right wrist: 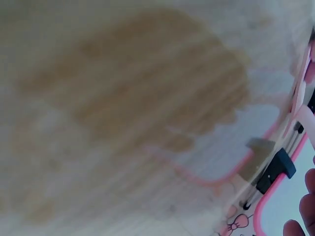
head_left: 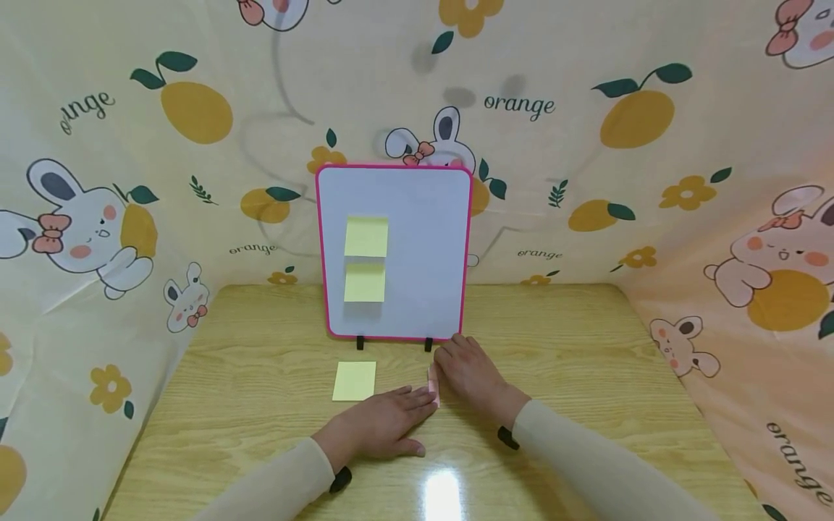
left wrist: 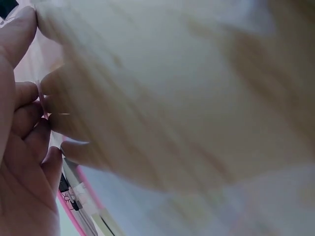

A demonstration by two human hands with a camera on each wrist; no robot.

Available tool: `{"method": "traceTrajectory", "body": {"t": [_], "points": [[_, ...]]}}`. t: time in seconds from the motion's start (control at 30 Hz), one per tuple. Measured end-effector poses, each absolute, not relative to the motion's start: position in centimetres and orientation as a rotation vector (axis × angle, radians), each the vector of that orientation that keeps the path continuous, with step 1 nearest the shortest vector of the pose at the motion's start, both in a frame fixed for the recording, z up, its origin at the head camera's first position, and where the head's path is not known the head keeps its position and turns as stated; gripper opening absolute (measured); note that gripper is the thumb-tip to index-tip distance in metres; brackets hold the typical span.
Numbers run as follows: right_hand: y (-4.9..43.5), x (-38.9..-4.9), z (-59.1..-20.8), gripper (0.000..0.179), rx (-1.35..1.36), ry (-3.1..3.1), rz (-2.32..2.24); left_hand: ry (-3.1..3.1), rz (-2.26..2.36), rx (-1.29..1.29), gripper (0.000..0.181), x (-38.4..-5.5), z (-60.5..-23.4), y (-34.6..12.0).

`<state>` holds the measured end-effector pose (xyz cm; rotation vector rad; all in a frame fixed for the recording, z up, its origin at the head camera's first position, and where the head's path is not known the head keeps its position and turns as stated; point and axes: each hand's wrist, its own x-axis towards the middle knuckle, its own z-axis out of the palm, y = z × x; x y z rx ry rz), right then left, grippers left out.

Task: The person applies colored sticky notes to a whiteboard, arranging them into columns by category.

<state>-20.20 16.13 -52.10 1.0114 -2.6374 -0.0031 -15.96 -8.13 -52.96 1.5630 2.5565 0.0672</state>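
Observation:
In the head view a narrow strip of pink sticky notes (head_left: 433, 387) lies on the table between the two hands; most of it is covered. My left hand (head_left: 391, 420) lies palm down, its straight fingers pressing the strip. From the other side my right hand (head_left: 470, 373) pinches the pink paper with curled fingers. A bent pink sheet (right wrist: 306, 120) rises off the surface in the right wrist view. Left of the hands a yellow sticky note (head_left: 355, 381) lies flat. An upper yellow note (head_left: 366, 237) and a lower yellow note (head_left: 365, 283) are stuck on the whiteboard (head_left: 426, 253).
The pink-framed whiteboard stands upright on black feet (head_left: 360, 343) just beyond the hands. Around the glossy wooden table (head_left: 260, 405) hangs a patterned cloth (head_left: 534, 159) at the back and both sides. A bright reflection shows at the front of the tabletop.

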Motion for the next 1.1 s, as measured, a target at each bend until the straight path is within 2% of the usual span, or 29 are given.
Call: {"method": "traceTrajectory", "body": {"t": [0.57,1.1], "points": [[15.9,-22.8,-51.3,0.012,0.899,-2.62,-0.008,2.541,0.083,1.542,0.076,-15.8,-52.8,-7.9],[16.2,-23.5,-50.0,0.013,0.885,-2.532,0.043,2.536,0.081,1.515,0.076,-15.8,-52.7,-7.9]]}}
